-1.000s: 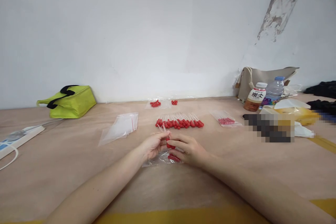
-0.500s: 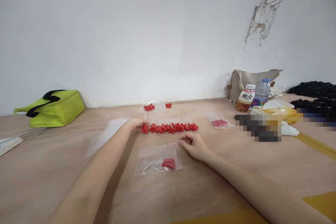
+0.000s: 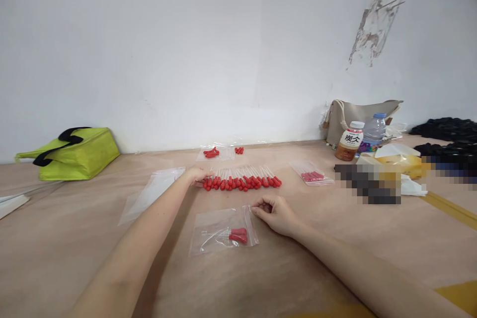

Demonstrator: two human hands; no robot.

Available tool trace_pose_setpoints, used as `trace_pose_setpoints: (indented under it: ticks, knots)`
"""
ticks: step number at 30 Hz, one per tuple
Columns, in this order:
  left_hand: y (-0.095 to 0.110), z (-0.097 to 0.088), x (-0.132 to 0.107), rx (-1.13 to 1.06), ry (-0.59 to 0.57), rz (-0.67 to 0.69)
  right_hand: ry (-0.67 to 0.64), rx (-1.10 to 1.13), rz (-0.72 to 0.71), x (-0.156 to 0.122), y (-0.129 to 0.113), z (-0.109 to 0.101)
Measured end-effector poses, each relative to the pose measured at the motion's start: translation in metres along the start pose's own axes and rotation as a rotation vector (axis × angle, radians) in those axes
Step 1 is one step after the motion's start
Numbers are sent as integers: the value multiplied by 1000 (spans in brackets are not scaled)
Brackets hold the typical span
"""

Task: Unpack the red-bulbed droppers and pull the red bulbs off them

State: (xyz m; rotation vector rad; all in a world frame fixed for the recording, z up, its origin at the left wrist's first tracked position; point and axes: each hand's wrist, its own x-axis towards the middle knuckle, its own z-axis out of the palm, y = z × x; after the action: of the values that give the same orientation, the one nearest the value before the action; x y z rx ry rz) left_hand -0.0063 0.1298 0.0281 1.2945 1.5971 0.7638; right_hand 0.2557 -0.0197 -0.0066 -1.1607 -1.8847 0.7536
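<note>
Several droppers with red bulbs and thin pale stems (image 3: 242, 182) lie side by side in a row, bulbs toward me. At the row's left end is my left hand (image 3: 197, 177), its fingers and thumb closed around the outermost droppers. My right hand (image 3: 275, 213) pinches the upper right corner of a clear zip-lock bag (image 3: 214, 226) lying flat, closer to me. Inside that bag are red-bulbed droppers (image 3: 238, 235) with clear stems; the bag's zip edge faces right.
Other clear bags with red bulbs (image 3: 312, 176) lie right of the row and by the wall. Flat clear bags (image 3: 149, 194) are beside my left forearm. A lime-green bag (image 3: 80, 154) stands left. Bottles (image 3: 350, 143), a beige bag (image 3: 361, 109) and a tissue pack (image 3: 400, 161) stand right.
My left hand has shifted the leftmost droppers against the row, and they now lie in line with the others. My right hand stays at the bag's corner.
</note>
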Motion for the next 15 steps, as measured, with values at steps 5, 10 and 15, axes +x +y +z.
trace_pose_setpoints:
  ticks: [5,10,15]
  knots:
    - [4,-2,-7,232,78,-100,-20,15,8,0,0,0]
    - [7,-2,-24,421,160,6,-74,19,48,0,4,-2]
    - [-4,5,-79,570,321,312,-183,26,45,-3,3,-4]
